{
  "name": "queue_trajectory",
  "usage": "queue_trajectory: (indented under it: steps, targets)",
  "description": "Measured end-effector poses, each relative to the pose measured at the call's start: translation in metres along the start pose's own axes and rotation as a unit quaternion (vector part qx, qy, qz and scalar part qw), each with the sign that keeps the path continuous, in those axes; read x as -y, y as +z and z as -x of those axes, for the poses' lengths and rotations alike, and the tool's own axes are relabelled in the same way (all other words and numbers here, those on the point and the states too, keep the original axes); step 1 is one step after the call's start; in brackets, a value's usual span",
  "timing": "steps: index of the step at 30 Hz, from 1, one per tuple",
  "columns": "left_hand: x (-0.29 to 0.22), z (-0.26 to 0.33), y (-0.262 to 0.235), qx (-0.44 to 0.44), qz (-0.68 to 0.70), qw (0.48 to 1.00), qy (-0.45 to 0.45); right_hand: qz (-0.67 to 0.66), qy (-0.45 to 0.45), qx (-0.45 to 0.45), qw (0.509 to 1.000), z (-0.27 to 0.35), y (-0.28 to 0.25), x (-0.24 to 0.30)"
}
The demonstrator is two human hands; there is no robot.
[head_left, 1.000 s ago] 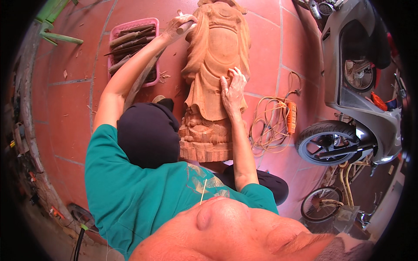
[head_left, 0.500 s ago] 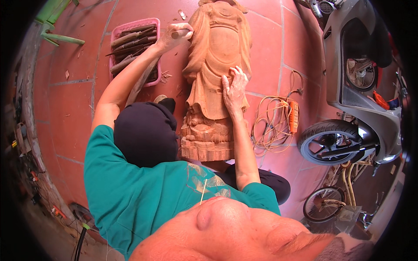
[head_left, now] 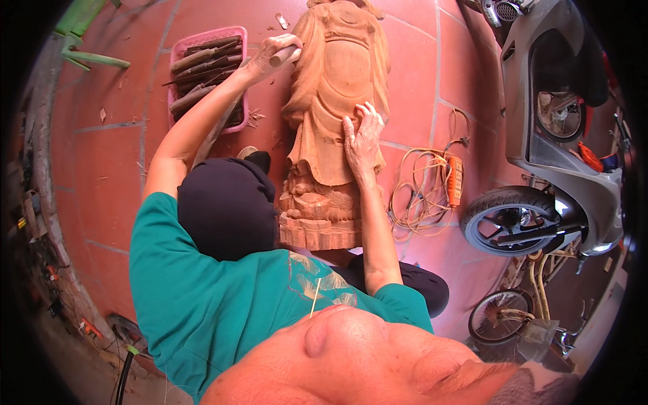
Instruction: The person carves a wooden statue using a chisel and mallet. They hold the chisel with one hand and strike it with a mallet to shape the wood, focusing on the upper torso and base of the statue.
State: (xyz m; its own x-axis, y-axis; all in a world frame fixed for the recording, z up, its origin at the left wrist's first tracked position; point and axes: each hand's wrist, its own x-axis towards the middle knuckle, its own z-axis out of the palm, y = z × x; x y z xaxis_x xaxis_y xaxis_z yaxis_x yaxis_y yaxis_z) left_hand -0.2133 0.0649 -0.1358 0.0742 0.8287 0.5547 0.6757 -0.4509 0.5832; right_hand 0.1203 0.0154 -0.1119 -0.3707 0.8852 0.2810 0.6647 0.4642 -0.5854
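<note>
A tall carved wooden statue (head_left: 334,108) lies on the red tiled floor (head_left: 101,175), its base toward me. My left hand (head_left: 275,52) is shut on a wooden-handled carving tool, held against the statue's upper left edge. My right hand (head_left: 362,142) lies flat on the statue's middle with the fingers spread, holding nothing. My bent knee in black cloth (head_left: 226,206) sits just left of the statue's base.
A pink tray (head_left: 206,42) holds several wooden-handled tools left of the statue. A coiled cable with an orange socket strip (head_left: 454,179) lies to the right. A grey scooter (head_left: 553,135) and a small wheel (head_left: 499,317) stand further right. Green legs (head_left: 84,40) show top left.
My left hand with the tool has shifted slightly down along the statue's upper left edge. My right hand has stayed on the statue.
</note>
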Motion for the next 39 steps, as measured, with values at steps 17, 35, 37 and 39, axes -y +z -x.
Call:
queue_trajectory:
  steps: [17,35,37,39]
  targets:
    - [0.015,-0.012,0.007,-0.009,0.008,1.0,0.025,0.005,-0.001,-0.001,1.0,0.0,0.0,-0.001]
    - [0.032,-0.005,0.016,-0.045,-0.034,0.998,0.022,0.002,-0.004,0.007,1.0,0.001,0.001,-0.001]
    - [0.017,0.01,0.006,-0.011,0.015,0.999,0.03,0.006,-0.006,0.006,1.0,0.0,0.001,-0.002]
    - [0.0,0.02,0.001,-0.025,0.015,0.999,0.018,0.011,-0.014,0.003,1.0,0.0,0.002,-0.004]
